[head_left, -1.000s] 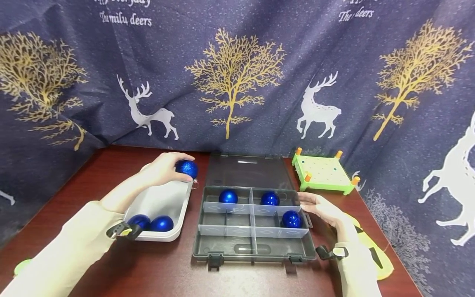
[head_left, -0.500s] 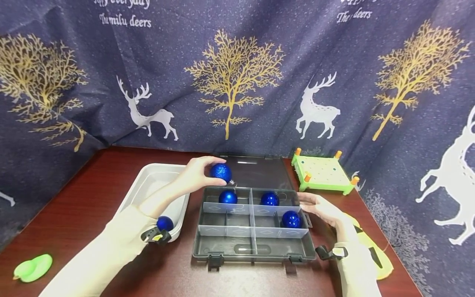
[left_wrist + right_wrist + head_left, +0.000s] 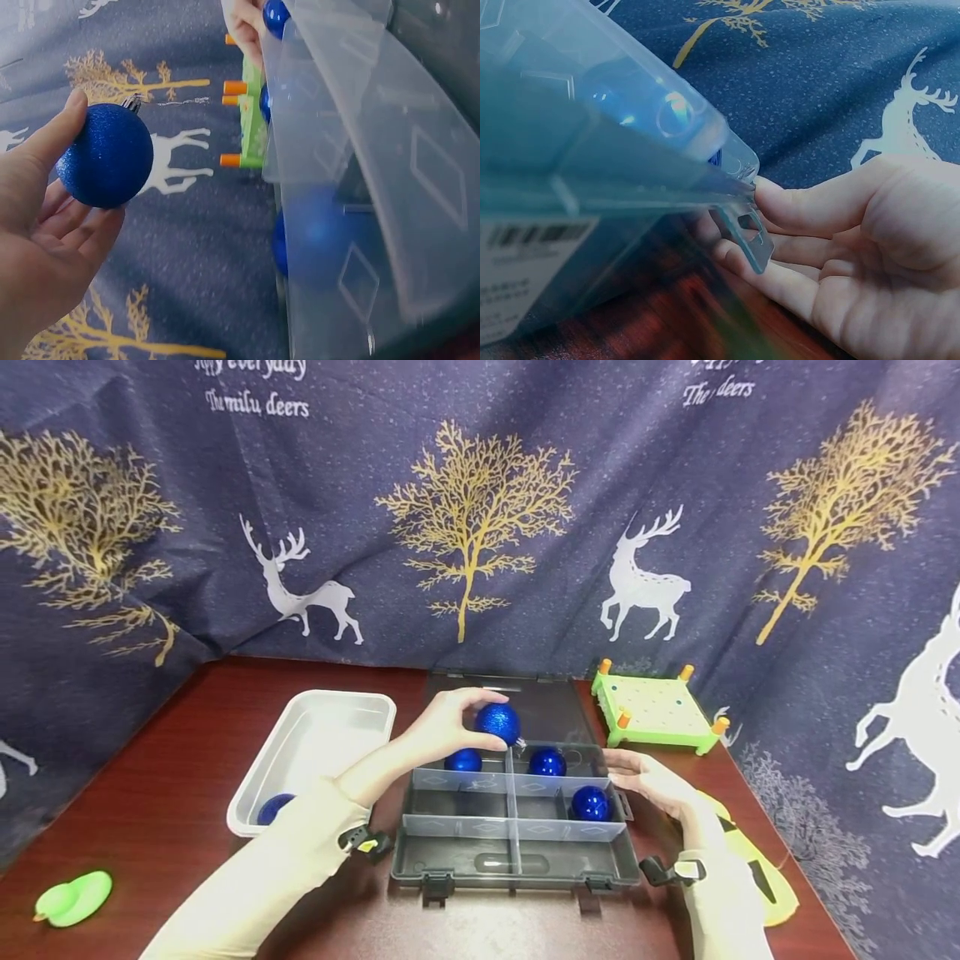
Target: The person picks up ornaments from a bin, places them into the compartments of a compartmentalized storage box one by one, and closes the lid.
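Observation:
My left hand (image 3: 447, 725) holds a glittery blue Christmas bauble (image 3: 497, 724) between thumb and fingers, above the back row of a dark see-through compartment box (image 3: 457, 857). The bauble's silver cap (image 3: 132, 103) shows in the left wrist view. Inside the box, one matte blue bauble (image 3: 463, 761) lies in the back left compartment. A shiny one (image 3: 547, 762) sits back right, and another shiny one (image 3: 591, 803) is in the middle row at the right. My right hand (image 3: 651, 783) grips the box's right side, thumb at the edge beside a clear latch (image 3: 750, 240).
Left of the box stands a white tub (image 3: 302, 696); a blue bauble (image 3: 273, 809) shows in it, partly behind my left sleeve. A green toy duck (image 3: 73, 899), a green pegged stand (image 3: 652, 702) and a yellow object (image 3: 765, 877) lie around. The box's lid (image 3: 551, 714) leans back, open.
My left hand has carried the glittery bauble from above the white tub rightward, over the back of the compartment box. The right hand stays at the box's side.

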Demonstrator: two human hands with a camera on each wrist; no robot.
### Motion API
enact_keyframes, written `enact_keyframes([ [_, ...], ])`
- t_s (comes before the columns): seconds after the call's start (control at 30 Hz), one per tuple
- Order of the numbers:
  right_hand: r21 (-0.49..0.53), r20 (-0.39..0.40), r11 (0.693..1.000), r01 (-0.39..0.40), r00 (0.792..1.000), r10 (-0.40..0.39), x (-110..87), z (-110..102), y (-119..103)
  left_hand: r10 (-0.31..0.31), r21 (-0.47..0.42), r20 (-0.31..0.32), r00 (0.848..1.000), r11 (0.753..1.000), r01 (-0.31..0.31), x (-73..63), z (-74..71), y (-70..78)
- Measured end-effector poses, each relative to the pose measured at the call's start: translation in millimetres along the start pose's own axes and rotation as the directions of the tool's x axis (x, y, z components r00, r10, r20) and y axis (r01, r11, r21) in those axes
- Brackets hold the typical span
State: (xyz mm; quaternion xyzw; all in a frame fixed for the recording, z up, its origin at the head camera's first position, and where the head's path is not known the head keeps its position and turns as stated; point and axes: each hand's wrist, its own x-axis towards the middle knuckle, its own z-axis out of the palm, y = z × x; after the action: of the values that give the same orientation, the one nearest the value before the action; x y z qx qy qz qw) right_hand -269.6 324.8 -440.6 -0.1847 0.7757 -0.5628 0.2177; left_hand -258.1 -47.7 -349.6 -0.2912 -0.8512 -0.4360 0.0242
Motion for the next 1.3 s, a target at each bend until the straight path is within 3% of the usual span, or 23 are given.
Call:
enact_keyframes([
  [0.27, -0.073, -0.032, 0.997, -0.016, 0.999, 0.014, -1.9, 0.1, -2.6, 0.057, -0.107, 0.118, 0.991, 0.993, -0.045, 5.6, 27.4, 5.6],
  [0.67, -0.060, -0.020, 0.998, 0.020, 1.000, -0.021, -0.9, -1.1, -0.2, 0.054, 0.022, 0.227, 0.972, 0.998, -0.060, 9.4, 55.9, 8.8],
  [0.9, 0.005, -0.008, 1.000, -0.005, 1.000, 0.005, 0.9, 0.3, 1.4, 0.013, 0.096, 0.281, 0.960, 0.994, -0.042, 8.8, 70.8, 9.7],
  [1.07, 0.064, 0.016, 0.998, 0.012, 1.000, -0.013, 1.9, 1.7, 3.0, -0.021, 0.154, 0.307, 0.952, 0.988, -0.028, 6.9, 77.0, 9.5],
  [1.3, 0.060, 0.013, 0.998, 0.019, 1.000, -0.020, 1.5, 0.8, 4.2, -0.039, 0.224, 0.351, 0.936, 0.974, -0.043, 8.0, 81.6, 12.1],
])
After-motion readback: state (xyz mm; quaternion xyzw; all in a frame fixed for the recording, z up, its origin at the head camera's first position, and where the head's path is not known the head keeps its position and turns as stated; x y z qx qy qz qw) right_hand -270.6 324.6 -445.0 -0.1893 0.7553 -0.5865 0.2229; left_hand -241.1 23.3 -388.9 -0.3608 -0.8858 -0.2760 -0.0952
